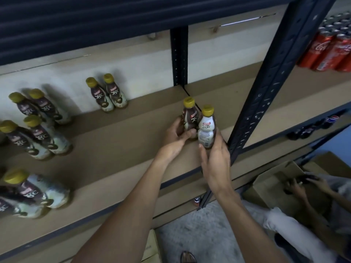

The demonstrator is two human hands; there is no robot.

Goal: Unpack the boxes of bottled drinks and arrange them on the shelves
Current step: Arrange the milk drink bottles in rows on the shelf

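My left hand (177, 136) grips a dark coffee bottle with a yellow cap (190, 115) over the brown shelf board (121, 133). Right beside it, my right hand (215, 156) holds a second yellow-capped bottle (207, 126), its white label side facing me. The two bottles touch each other near the shelf's right end. A pair of the same bottles (107, 93) stands at the back of the shelf. Several more (36, 126) stand in pairs on the left.
A dark metal upright (266, 88) rises just right of my right hand. Red cola cans (330, 48) fill the neighbouring shelf. Lower right, another person's hands (302, 184) reach into an open cardboard box (273, 179). Dark cola bottles (313, 128) stand on a lower shelf.
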